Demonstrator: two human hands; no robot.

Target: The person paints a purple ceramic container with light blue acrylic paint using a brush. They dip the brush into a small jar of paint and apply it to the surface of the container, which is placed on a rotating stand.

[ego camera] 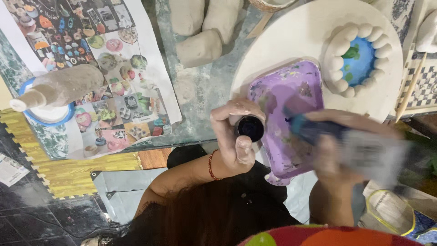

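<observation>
Paint fills the small dark jar [250, 128] pinched in the left hand [236, 136], fingers closed round its rim at the tabletop's near edge beside the purple palette tray [291, 95]. It looks light, rigid and spill-prone, best held by its sides. The blurred right hand [339, 155] is wrapped round a paint tube [318, 130].

Right hand [339, 150] and its blue-tipped tube [318, 130] are motion-blurred; clay lumps [205, 27] cut off at top edge

Purple paint-speckled tray [291, 91], blue-centred white clay ring [359, 59], red bracelet [210, 165], yellow mat [68, 171]
</observation>
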